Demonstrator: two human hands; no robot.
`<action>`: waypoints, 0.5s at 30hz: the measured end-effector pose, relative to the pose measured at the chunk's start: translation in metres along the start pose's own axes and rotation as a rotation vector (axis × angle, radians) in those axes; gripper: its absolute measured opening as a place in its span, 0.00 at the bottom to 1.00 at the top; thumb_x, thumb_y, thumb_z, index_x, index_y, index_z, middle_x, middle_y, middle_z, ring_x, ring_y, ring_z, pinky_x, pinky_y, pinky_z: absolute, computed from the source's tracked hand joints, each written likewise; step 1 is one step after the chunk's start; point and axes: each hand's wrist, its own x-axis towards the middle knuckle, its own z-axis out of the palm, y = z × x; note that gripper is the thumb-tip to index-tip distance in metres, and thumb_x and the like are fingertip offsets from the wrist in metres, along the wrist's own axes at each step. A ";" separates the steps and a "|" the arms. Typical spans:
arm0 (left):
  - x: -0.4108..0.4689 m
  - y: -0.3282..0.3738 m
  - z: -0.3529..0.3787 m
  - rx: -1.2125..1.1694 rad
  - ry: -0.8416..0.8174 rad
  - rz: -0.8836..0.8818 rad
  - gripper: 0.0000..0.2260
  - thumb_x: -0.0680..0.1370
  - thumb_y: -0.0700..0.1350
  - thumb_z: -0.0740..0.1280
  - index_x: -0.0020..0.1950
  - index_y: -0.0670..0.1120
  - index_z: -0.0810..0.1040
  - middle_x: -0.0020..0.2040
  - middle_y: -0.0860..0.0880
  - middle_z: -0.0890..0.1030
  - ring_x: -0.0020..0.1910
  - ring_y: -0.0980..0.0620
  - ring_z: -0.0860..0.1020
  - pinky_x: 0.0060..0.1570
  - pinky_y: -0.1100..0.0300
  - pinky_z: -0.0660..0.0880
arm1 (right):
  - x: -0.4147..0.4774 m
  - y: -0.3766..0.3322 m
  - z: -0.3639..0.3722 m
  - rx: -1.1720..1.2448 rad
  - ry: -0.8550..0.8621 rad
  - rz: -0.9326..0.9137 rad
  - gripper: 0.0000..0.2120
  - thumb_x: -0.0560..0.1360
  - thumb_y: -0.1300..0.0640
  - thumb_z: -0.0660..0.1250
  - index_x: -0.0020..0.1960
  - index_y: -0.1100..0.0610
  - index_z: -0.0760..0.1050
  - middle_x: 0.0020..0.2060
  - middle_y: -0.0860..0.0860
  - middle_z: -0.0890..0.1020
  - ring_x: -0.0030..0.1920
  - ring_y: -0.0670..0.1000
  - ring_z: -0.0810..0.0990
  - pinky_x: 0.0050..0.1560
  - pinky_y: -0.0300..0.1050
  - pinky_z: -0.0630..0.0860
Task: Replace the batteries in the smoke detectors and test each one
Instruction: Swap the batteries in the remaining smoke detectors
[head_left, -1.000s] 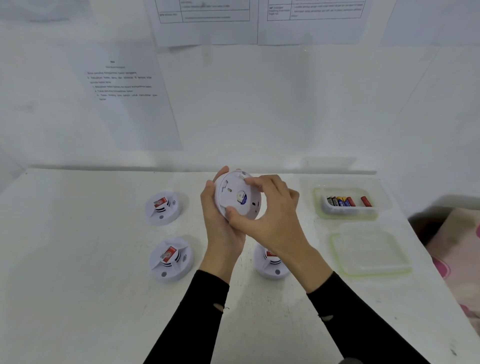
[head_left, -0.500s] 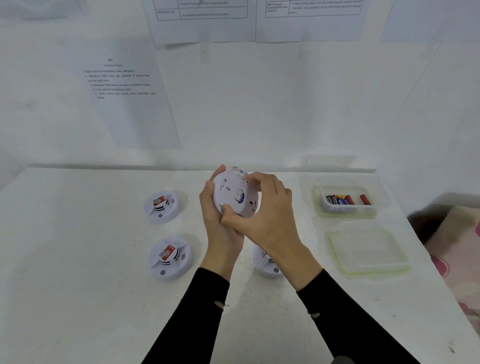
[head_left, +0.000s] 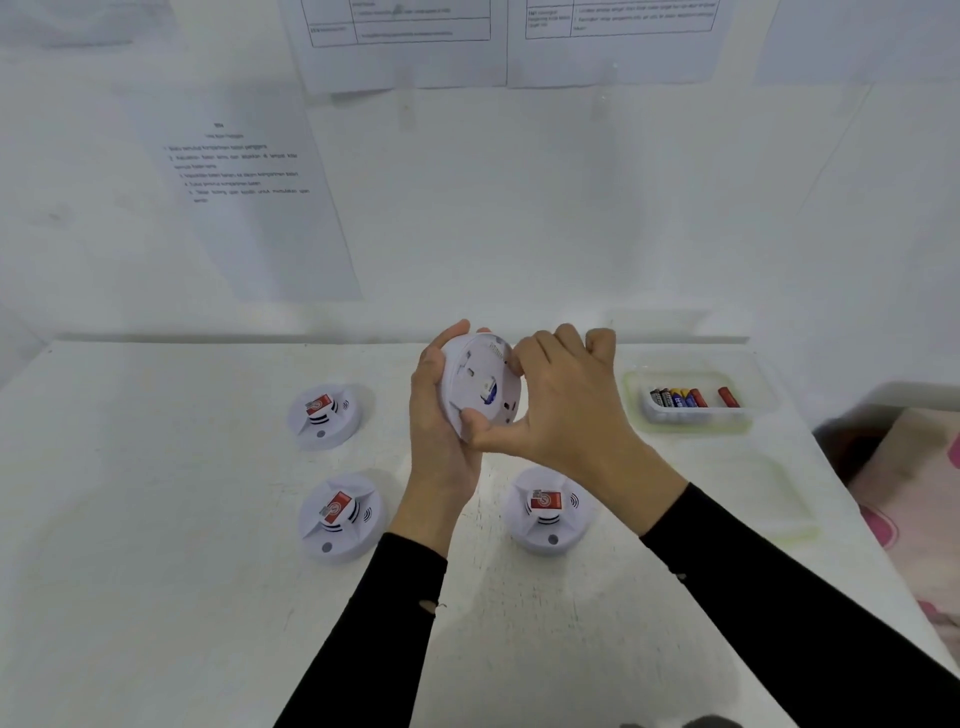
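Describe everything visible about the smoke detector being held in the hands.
The held smoke detector is a round white disc, plastic by its look, raised above the white table, tilted on edge with its back toward the camera. That face shows small slots and a blue patch near the middle. The left hand cups its left rim; the right hand pinches it, thumb at the lower edge, fingertips at the upper right rim.
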 end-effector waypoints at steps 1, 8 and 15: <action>0.000 -0.001 0.001 0.007 -0.001 0.002 0.18 0.77 0.54 0.59 0.61 0.47 0.77 0.57 0.43 0.80 0.54 0.46 0.79 0.46 0.54 0.80 | 0.001 -0.001 0.000 -0.011 -0.014 0.001 0.30 0.61 0.28 0.58 0.35 0.57 0.70 0.29 0.49 0.72 0.34 0.53 0.69 0.46 0.50 0.59; 0.001 -0.009 -0.001 0.009 0.070 0.065 0.20 0.77 0.54 0.60 0.64 0.45 0.75 0.56 0.42 0.80 0.53 0.47 0.79 0.45 0.57 0.79 | 0.001 -0.011 0.011 0.007 -0.021 0.077 0.27 0.61 0.30 0.55 0.33 0.56 0.63 0.27 0.47 0.65 0.33 0.52 0.64 0.43 0.49 0.60; 0.003 -0.013 -0.004 0.058 0.090 0.104 0.18 0.78 0.53 0.59 0.63 0.44 0.76 0.56 0.43 0.81 0.54 0.46 0.79 0.47 0.55 0.79 | -0.003 -0.010 0.021 0.016 -0.076 0.118 0.27 0.60 0.30 0.54 0.35 0.56 0.64 0.28 0.47 0.67 0.34 0.52 0.66 0.42 0.47 0.59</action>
